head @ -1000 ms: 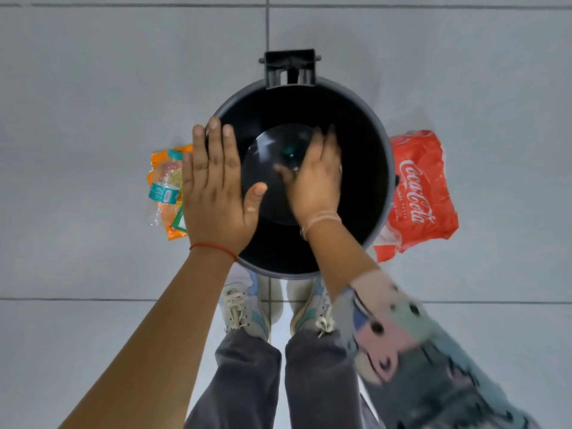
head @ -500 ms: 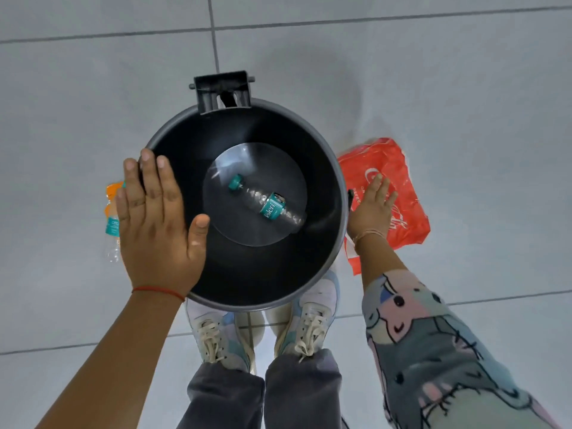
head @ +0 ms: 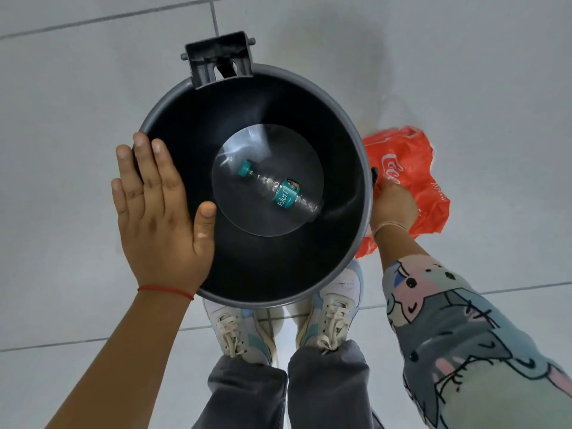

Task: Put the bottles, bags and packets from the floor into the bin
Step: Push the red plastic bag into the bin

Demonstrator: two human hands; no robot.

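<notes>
While the round dark-grey plastic bin (head: 346,125) stands open on the pale tiled floor (head: 62,88), one clear plastic bottle with a teal cap and teal label (head: 280,190) lies on its side at the bin's bottom, so that part of the task reads as done.

Left hand (head: 161,218) lies flat over the bin's left rim, fingers (head: 144,162) extended and holding nothing; probably steadying the bin so it does not shift or tip.

Right hand (head: 393,205) is down at floor level just right of the bin, on the crumpled red plastic bag with white lettering (head: 411,171). Its fingers are hidden behind the bin wall and the hand itself; cannot tell whether they have closed on the bag.

The bag lies on the floor against the bin's right side, not yet in. It looks light and floppy, and may need bunching before the lift over the rim.
</notes>
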